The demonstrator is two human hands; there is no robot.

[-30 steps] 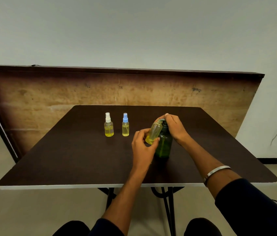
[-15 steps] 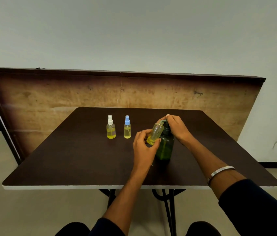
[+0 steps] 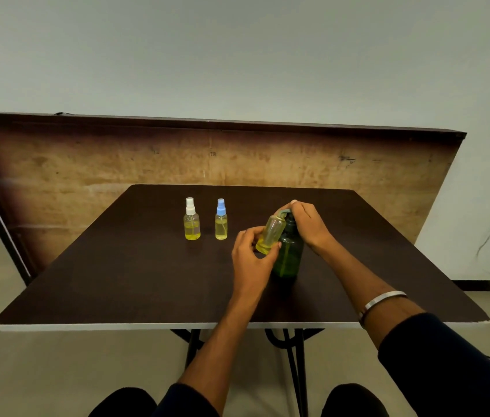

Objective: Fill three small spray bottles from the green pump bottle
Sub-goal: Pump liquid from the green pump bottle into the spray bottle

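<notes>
Clear plastic, the small uncapped spray bottle (image 3: 271,234) sits in the grip of the left hand (image 3: 251,260), whose fingers and thumb curl round its lower end, where a little yellow liquid pools. It tilts up and to the right, its open mouth just under the pump spout. Touching that grip on its right stands the green pump bottle (image 3: 288,254), upright on the dark surface (image 3: 135,266). The right hand (image 3: 308,224) curls over the pump head, fingers bent down on it. Well to the left of both hands, farther back, stand two capped spray bottles close together: the white-capped bottle (image 3: 191,219) and, right of it, the blue-capped bottle (image 3: 221,219), both holding yellow liquid
</notes>
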